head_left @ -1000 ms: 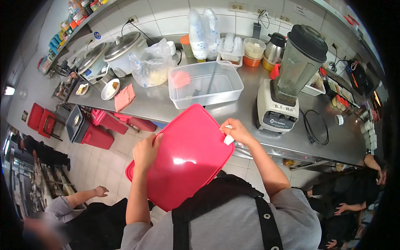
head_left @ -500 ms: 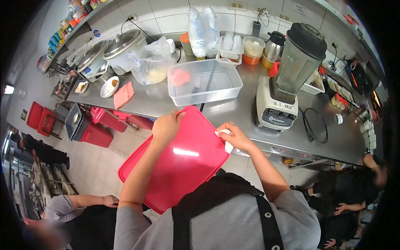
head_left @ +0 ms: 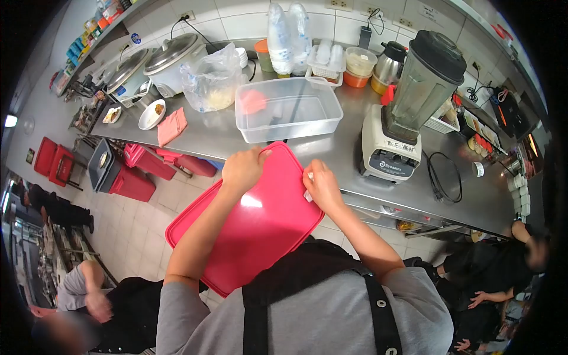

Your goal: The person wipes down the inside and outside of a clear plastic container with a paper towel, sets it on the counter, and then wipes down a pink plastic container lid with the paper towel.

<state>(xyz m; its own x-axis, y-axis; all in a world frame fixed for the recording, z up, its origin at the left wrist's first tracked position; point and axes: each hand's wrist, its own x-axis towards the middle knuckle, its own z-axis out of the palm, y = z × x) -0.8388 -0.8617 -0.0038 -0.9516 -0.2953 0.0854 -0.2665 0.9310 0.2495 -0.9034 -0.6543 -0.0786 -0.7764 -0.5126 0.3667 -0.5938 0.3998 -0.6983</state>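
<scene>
A red rectangular lid (head_left: 260, 219) is tilted in front of my body, below the counter's front edge. My left hand (head_left: 244, 170) is closed on its upper left edge, with the forearm crossing over the lid. At the right edge, my right hand (head_left: 321, 186) pinches a white cloth or tissue (head_left: 308, 195) against the rim. Just beyond the lid, a clear plastic container (head_left: 289, 112) without a cover stands on the steel counter (head_left: 331, 155).
A blender (head_left: 408, 112) with its cord stands right of the container. To the left are a plastic bag (head_left: 213, 80), a pink cloth (head_left: 172, 126), a plate (head_left: 152, 115) and cookers. Red bins (head_left: 136, 174) stand below. Other people are at lower left and right.
My left hand has moved up along the lid's edge towards its top corner. My right hand has shifted slightly left along the right rim with the white cloth. The lid has turned a little.
</scene>
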